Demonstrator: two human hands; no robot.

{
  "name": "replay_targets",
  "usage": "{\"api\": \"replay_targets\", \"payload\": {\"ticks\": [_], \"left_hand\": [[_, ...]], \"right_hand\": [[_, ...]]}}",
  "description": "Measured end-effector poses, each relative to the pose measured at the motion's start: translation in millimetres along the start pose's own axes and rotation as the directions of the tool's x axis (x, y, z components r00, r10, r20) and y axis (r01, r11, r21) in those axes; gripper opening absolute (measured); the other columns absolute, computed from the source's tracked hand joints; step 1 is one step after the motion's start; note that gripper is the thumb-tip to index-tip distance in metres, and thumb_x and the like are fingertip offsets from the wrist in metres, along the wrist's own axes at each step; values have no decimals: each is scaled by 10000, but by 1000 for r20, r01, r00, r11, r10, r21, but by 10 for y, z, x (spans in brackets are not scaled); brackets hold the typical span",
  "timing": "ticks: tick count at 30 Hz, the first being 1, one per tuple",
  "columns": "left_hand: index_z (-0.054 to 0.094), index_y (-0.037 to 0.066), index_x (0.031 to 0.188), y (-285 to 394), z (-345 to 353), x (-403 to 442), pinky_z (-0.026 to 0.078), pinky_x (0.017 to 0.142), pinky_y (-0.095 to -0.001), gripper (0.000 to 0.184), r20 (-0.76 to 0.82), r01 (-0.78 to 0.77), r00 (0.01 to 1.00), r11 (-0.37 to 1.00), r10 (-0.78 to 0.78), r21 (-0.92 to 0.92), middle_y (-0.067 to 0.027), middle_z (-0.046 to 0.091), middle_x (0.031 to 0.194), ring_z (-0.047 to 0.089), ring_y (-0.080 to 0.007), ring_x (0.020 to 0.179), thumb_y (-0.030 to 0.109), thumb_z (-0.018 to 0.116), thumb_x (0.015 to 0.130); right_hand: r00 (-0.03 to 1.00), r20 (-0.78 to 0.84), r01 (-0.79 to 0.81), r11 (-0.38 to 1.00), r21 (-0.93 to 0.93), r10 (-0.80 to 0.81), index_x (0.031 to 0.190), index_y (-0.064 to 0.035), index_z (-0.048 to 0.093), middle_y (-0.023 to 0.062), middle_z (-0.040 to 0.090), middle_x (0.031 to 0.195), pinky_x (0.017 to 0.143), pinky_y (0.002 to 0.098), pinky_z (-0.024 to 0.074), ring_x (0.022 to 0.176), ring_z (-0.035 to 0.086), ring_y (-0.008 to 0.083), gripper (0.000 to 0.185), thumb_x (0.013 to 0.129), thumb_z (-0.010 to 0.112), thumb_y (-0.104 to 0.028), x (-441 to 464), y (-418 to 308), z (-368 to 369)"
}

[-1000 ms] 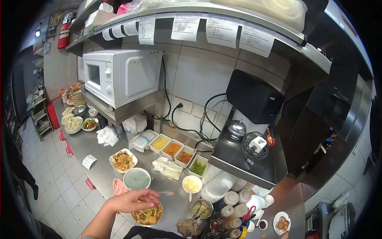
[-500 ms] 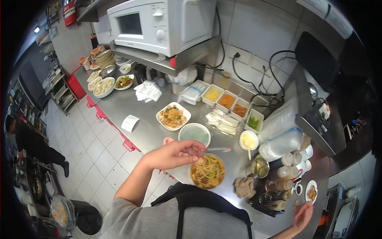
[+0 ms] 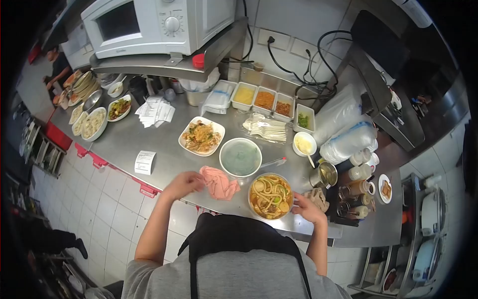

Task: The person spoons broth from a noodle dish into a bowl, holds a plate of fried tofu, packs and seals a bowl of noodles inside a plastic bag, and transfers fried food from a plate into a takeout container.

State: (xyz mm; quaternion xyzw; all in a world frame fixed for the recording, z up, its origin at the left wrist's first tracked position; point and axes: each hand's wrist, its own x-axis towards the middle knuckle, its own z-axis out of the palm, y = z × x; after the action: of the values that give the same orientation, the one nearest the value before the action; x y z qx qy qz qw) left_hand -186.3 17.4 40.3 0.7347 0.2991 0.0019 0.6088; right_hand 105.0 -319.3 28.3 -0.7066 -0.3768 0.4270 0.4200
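A clear round bowl of noodle soup (image 3: pixel 270 197) stands near the counter's front edge. My right hand (image 3: pixel 308 209) is at its right side, fingertips against the rim and fingers slightly apart. To the left, my left hand (image 3: pixel 184 185) hovers with loosely bent fingers beside a crumpled pink cloth (image 3: pixel 219 183); whether the fingertips touch it, I cannot tell. Behind the cloth and soup sits a round tub with a cloudy greenish top (image 3: pixel 240 157). A narrow clear item with a red tip (image 3: pixel 274 163) lies beside the tub. Farther back is a square white bowl of topped food (image 3: pixel 201 136).
Sauce bottles (image 3: pixel 356 192) and a metal pot (image 3: pixel 323 174) crowd the right. Topping containers (image 3: pixel 264 101) and wrapped wooden cutlery (image 3: pixel 266 127) line the back. A microwave (image 3: pixel 144 27) overhangs on a shelf. Receipts (image 3: pixel 155 110) lie left. A person (image 3: pixel 60 67) stands at far left.
My left hand has moved left from above the soup to beside the pink cloth, which now shows fully. My right hand has come in from the far right to the soup bowl. The view has shifted.
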Motion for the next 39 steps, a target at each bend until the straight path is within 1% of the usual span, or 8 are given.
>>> {"api": "replay_targets", "payload": {"ticks": [3,10,20,24,26,31,35,39], "left_hand": [[563,-7,1123,156,248,89,494,703,-266,318,294,-151,950,981,110,121,-86,655,885,628,-149,788,164,588,856],[568,-35,1070,315,0,453,512,581,-268,290,-273,-44,958,986,87,159,-119,653,810,650,-178,686,198,499,911],[332,-41,1266,70,677,1046,576,669,-391,400,-94,12,993,852,-71,-524,-245,611,952,665,-319,794,196,367,946],[424,-17,1222,224,677,1124,548,687,-369,424,-57,120,988,944,-144,-306,-227,629,942,660,-301,816,311,394,954],[590,12,1046,572,472,1069,515,634,-319,427,28,37,998,836,-62,547,-166,662,872,657,-220,753,388,416,944],[665,28,740,2943,-98,-104,455,619,-301,465,90,-379,917,779,388,500,-88,645,653,571,-141,607,412,475,919],[591,16,702,4428,-627,-240,450,597,-288,376,-204,-922,184,241,961,303,-71,619,647,583,-146,609,283,468,936],[655,19,921,5801,-1464,-324,485,800,-330,214,-219,-377,-523,7,824,926,-131,663,897,639,-231,878,95,460,875]], "right_hand": [[998,-35,44,992,-122,-49,1326,-42,395,140,478,1284,955,328,396,1164,478,268,602,755,570,31,-47,-23,52],[681,-663,-312,695,-647,-311,1123,15,569,191,554,967,865,399,391,927,539,332,459,665,588,30,-141,528,-41],[777,-532,-207,663,-720,-336,1124,-59,581,174,571,1045,871,444,409,977,521,365,412,732,644,-171,-136,197,-145],[708,-562,-209,633,-745,-428,870,-113,669,85,563,980,817,420,393,948,517,284,149,737,608,-138,36,656,-21],[645,-587,-143,678,-721,-489,734,-102,634,91,555,866,745,436,384,881,528,304,53,732,602,-144,59,653,-43],[668,-529,-85,653,-753,-524,986,-17,595,175,577,993,773,478,423,927,536,360,210,855,519,-163,-225,181,-19],[591,-575,-14,706,-708,-566,876,-38,585,185,543,919,750,496,392,912,494,396,150,849,543,-179,-223,183,43],[577,-603,8,742,-670,-551,870,-44,581,181,543,897,743,484,406,882,510,387,136,828,583,-173,-169,312,40]]}}
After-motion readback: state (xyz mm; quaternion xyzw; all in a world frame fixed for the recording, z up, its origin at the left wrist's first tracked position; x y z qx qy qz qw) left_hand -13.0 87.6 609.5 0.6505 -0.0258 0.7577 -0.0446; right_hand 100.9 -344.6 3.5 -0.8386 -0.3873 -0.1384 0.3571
